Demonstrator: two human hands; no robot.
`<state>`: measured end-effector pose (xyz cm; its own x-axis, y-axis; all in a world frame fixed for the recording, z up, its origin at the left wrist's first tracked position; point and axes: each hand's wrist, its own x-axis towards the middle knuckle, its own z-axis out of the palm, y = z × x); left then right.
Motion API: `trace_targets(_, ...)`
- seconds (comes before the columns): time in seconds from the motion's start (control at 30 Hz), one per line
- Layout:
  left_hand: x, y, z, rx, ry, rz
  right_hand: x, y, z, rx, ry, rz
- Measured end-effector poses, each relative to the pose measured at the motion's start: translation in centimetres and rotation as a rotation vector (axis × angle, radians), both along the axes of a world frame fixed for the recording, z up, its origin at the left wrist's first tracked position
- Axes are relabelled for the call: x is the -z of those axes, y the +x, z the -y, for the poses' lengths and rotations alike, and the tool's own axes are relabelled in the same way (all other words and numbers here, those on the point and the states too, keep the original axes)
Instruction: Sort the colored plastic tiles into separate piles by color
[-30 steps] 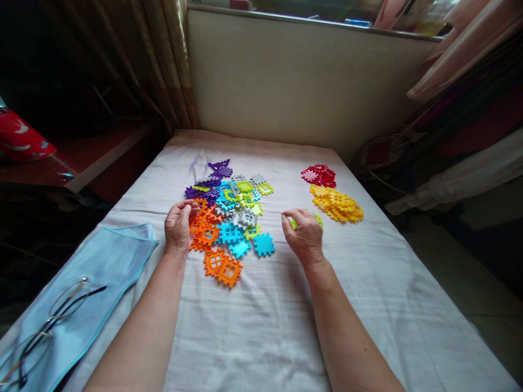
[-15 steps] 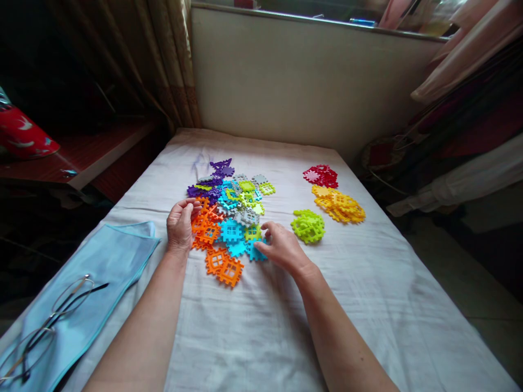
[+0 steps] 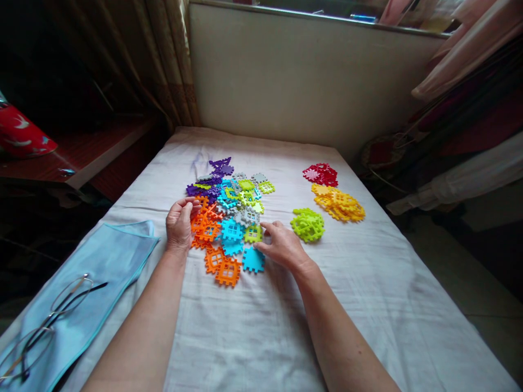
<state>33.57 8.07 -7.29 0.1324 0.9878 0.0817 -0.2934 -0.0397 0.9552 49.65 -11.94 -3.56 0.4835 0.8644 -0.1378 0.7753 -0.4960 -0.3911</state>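
Our right hand's [image 3: 284, 244] thumb and forefinger stand parted at the right side of a lime window piece [image 3: 253, 234]; whether the tips touch it, we cannot tell. A plain blue square [image 3: 253, 260] lies just below our thumb. Our left hand [image 3: 178, 223] has its fingers curled in beside the orange pieces [image 3: 206, 231], and we cannot tell if they grip one. Between our hands the heap runs from orange through blue and grey pieces [image 3: 249, 216] to purple ones [image 3: 203, 191] toward the far edge of the white sheet [image 3: 245, 337]. Wrinkled cloth spreads from our right forearm out to the right edge. On that side sit a lime pile [image 3: 308, 225], a yellow pile [image 3: 338, 203] nearest the edge, and a red pile [image 3: 321, 174] toward the far right corner. Along the left edge, glasses [image 3: 52, 314] rest on a light blue cloth [image 3: 126, 250]. Beyond that edge, a red patterned container [image 3: 24, 133] stands on a dark red tabletop [image 3: 81, 144]; its contents are hidden from us.
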Motion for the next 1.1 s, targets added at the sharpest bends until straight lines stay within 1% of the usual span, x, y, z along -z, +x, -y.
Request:
trace_targets(0.13, -0.1, 0.0, 0.0, 0.006, -0.008, 0.011, 0.0, -0.1, 0.0, 0.014, -0.004, -0.007)
trace_targets(0.27, -0.3, 0.0, 0.1, 0.005, -0.022, 0.022, 0.5, -0.1, -0.2, 0.064, 0.077, -0.038)
trace_targets(0.37, -0.5, 0.1, 0.3, 0.002, -0.036, 0.035, 0.5, 0.1, -0.3, 0.100, 0.137, -0.105)
trace_targets(0.5, -0.6, 0.1, 0.3, -0.002, -0.048, 0.041, -0.3, 0.6, -0.3, 0.142, 0.201, -0.192)
trace_targets(0.67, -0.6, 0.1, 0.3, 0.002, -0.044, 0.035, -1.8, 1.9, 0.7, 0.174, 0.229, -0.192)
trace_targets(0.77, -0.5, 0.1, 0.2, -0.001, -0.043, 0.033, -2.0, 2.9, 1.4, 0.212, 0.280, -0.191)
trace_targets(0.83, -0.5, 0.1, 0.3, -0.003, -0.040, 0.031, -1.9, 3.4, 1.6, 0.227, 0.347, -0.308)
trace_targets(0.93, -0.5, 0.1, 0.2, 0.000, -0.035, 0.032, -1.6, 3.5, 1.3, 0.229, 0.437, -0.616)
trace_targets(0.97, -0.5, 0.1, 0.2, 0.000, -0.033, 0.032, -1.6, 3.4, 1.2, 0.231, 0.456, -0.688)
trace_targets(1.1, -0.3, 0.1, 0.2, 0.003, -0.028, 0.029, -1.9, 3.2, 1.0, 0.240, 0.500, -0.833)
